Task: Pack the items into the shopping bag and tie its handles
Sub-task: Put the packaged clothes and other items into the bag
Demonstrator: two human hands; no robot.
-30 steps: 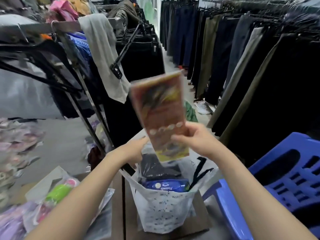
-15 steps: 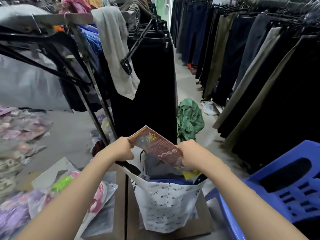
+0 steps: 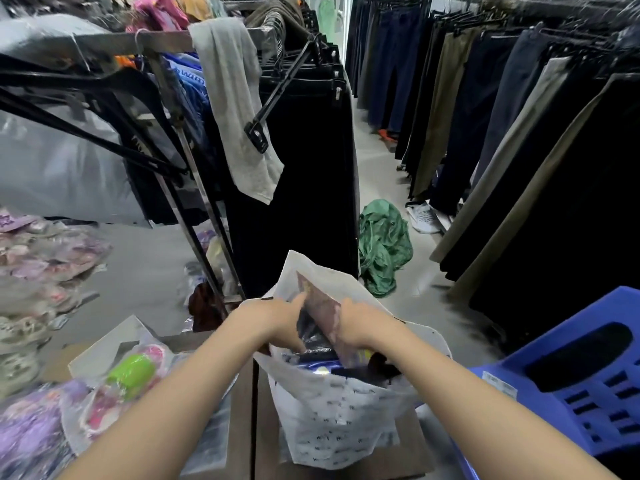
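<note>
A white printed shopping bag (image 3: 332,417) stands open on a cardboard surface in front of me. A flat brown-red packet (image 3: 322,308) stands tilted inside its mouth, lower half hidden among dark items and a blue pack (image 3: 313,362). My right hand (image 3: 360,323) grips the packet's right edge inside the bag. My left hand (image 3: 277,318) is at the bag's left rim, fingers touching the packet's left side; whether they curl round it is hidden.
Plastic-wrapped goods (image 3: 114,386) with a green piece lie at the left. A blue plastic chair (image 3: 571,382) stands right of the bag. Clothes racks (image 3: 304,150) rise behind and at the right. A green garment (image 3: 381,244) lies on the aisle floor.
The packet was held high above the bag, then lowered flat to its mouth, and now stands partly inside. Both hands came down with it.
</note>
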